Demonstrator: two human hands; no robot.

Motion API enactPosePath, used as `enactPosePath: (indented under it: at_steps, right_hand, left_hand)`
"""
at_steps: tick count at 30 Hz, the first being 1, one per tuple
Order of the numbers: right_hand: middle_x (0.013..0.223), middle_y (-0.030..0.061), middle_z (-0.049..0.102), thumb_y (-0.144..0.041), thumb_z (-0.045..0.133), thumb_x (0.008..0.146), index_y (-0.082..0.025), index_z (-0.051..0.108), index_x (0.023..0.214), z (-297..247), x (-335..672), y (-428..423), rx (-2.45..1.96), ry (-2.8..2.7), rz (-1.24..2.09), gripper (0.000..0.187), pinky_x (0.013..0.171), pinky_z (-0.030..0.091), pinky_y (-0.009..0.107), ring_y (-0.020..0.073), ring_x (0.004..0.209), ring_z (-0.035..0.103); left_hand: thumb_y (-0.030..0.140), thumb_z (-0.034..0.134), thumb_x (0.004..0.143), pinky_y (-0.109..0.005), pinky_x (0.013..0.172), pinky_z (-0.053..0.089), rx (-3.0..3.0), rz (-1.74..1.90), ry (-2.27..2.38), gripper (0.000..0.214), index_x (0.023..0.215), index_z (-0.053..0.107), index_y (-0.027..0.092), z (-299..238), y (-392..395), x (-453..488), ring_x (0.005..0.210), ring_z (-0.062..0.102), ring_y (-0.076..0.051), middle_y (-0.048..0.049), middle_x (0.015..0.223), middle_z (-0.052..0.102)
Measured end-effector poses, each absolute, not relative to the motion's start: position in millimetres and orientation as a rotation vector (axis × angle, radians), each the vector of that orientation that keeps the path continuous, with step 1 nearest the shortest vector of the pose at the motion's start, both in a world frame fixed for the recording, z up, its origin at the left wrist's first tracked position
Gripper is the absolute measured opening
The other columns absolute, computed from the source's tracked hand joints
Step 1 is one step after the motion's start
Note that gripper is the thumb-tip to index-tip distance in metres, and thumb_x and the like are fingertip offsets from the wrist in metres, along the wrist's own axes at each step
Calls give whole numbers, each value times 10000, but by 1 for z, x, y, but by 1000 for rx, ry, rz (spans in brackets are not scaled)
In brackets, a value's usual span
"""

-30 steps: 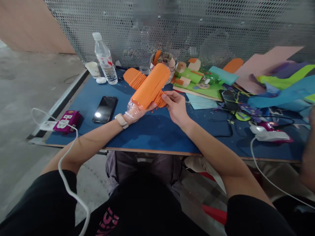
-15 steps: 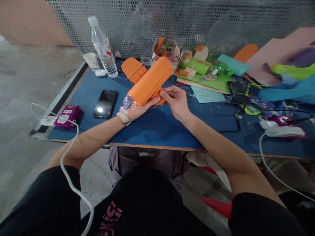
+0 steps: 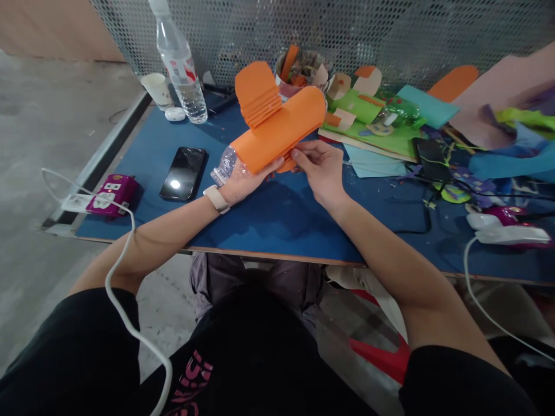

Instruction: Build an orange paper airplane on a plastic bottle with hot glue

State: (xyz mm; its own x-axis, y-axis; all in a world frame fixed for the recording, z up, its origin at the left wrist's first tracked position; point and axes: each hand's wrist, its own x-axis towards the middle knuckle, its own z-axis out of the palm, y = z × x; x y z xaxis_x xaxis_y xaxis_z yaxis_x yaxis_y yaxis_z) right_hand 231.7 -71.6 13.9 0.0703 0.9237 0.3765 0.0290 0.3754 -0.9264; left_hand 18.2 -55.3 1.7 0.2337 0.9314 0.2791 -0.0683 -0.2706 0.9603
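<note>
A clear plastic bottle (image 3: 226, 164) wrapped in orange paper (image 3: 284, 124) is held above the table, its bare neck pointing lower left. My left hand (image 3: 249, 178) is closed around it from below, near the neck end. A pleated orange paper wing (image 3: 259, 95) sticks up from the far side of the wrap. On the near side, my right hand (image 3: 319, 167) pinches a second folded orange piece (image 3: 287, 166) between thumb and forefinger. Parts of that piece and most of my left fingers are hidden.
On the blue table (image 3: 277, 222) lie a phone (image 3: 184, 173) and a purple power adapter (image 3: 113, 195). A water bottle (image 3: 182, 69) and paper cup (image 3: 156, 91) stand at the back left. Coloured paper (image 3: 401, 138), scraps and cables cover the right. A white cable (image 3: 119, 277) crosses my left arm.
The wrapped bottle has turned, its far end now further right and the pleated wing more upright. Both hands still hold on, and the right hand has shifted slightly right. The view has moved a little.
</note>
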Motion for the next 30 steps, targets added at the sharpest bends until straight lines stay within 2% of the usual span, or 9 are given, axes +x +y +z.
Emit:
enactPosePath:
  at_steps: [6, 11, 14, 16, 18, 21, 24, 27, 30]
  right_hand:
    - [961, 57, 820, -936, 1022, 809, -305, 792, 1045, 32, 244, -77, -1113, -1306, 934, 711, 761, 745, 427, 291, 947, 854]
    - [915, 69, 814, -875, 1042, 815, -289, 816, 1027, 39, 254, -81, -1216, -1591, 928, 663, 678, 675, 479, 279, 737, 764]
    - [989, 94, 857, -790, 1005, 902, -284, 853, 1006, 42, 257, -81, -1312, -1855, 771, 539, 860, 707, 578, 325, 815, 789]
    - [1185, 132, 876, -673, 986, 963, -282, 877, 1081, 48, 265, -80, -1374, -1957, 534, 423, 1056, 683, 622, 388, 1054, 827]
    - [1332, 161, 858, -584, 968, 998, -275, 878, 1193, 57, 279, -78, -1441, -2008, 328, 376, 1158, 640, 624, 420, 1235, 805]
    - [1111, 154, 873, -592, 932, 1033, -266, 851, 1041, 72, 310, -73, -1635, -2068, 298, 336, 1026, 652, 575, 389, 1058, 820]
    - [914, 110, 838, -567, 990, 958, -263, 790, 844, 75, 335, -68, -1819, -2162, 355, 381, 890, 627, 520, 333, 856, 792]
    - [869, 87, 819, -570, 1053, 880, -256, 780, 841, 65, 345, -61, -1858, -2164, 353, 417, 849, 625, 496, 307, 808, 769]
    - [823, 95, 779, -707, 1058, 858, -262, 751, 827, 49, 350, -56, -1839, -2142, 291, 541, 844, 647, 518, 329, 811, 766]
  left_hand:
    - [586, 992, 1041, -345, 679, 585, 1425, 1263, 875, 416, 979, 823, 211, 4, -51, 18, 749, 691, -171, -43, 864, 757]
    - [336, 941, 1098, -311, 692, 573, 1352, 1314, 939, 220, 965, 838, 194, 14, -49, 17, 768, 708, -155, -29, 852, 763]
    - [309, 936, 1089, -278, 658, 548, 1317, 1323, 955, 217, 931, 832, 204, 20, -49, 16, 740, 707, -144, -17, 829, 744]
    - [339, 941, 1087, -271, 653, 545, 1319, 1327, 966, 247, 916, 821, 207, 22, -49, 16, 729, 704, -143, -13, 814, 730]
    - [347, 933, 1093, -275, 649, 541, 1325, 1341, 966, 255, 920, 815, 203, 21, -49, 16, 730, 705, -145, -20, 832, 734]
    - [327, 939, 1090, -288, 649, 539, 1317, 1361, 984, 239, 934, 805, 205, 18, -47, 16, 744, 709, -150, -27, 869, 749]
    - [388, 991, 1064, -310, 668, 555, 1306, 1332, 984, 310, 913, 781, 218, 14, -46, 16, 780, 703, -162, -26, 868, 753]
    - [415, 1005, 1055, -327, 657, 551, 1279, 1322, 953, 326, 920, 780, 224, 12, -45, 16, 769, 677, -163, -28, 865, 756]
    - [393, 1012, 1043, -326, 628, 538, 1260, 1374, 975, 341, 903, 746, 231, 8, -42, 16, 688, 620, -147, 0, 774, 679]
